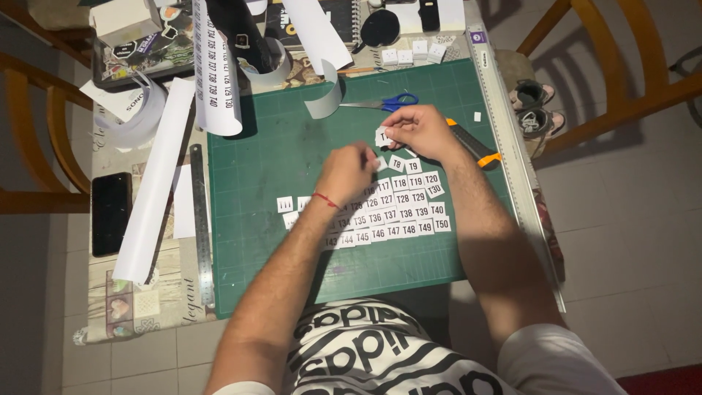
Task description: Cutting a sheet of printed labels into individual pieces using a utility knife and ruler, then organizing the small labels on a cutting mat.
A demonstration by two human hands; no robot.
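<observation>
The left hand (pixel 345 172) was over the green cutting mat (pixel 270 219), with a red thread on the wrist. Its fingers were pressed together and pinched one small white paper tag (pixel 381 164) at the tips. The right hand (pixel 420 132) was just beside, a bit further up the mat. It was curled, thumb and fingers pinching another white tag (pixel 381 137) by the edge.

Below the hands lay the cut tags (pixel 409 212), small white squares w/ black print, set in neat rows on the mat, approx. in its middle. The left forearm covered part of the rows.

An orange-and-black utility knife (pixel 474 150) lay under the right wrist, touching the mat. Blue-handled scissors (pixel 384 102) were near the mat's top edge. A long ruler (pixel 512 146) ran along the right side of the mat, and a steel ruler (pixel 201 227) along the left side. A black phone (pixel 111 212) lay far left on the table, well apart from the hands.
</observation>
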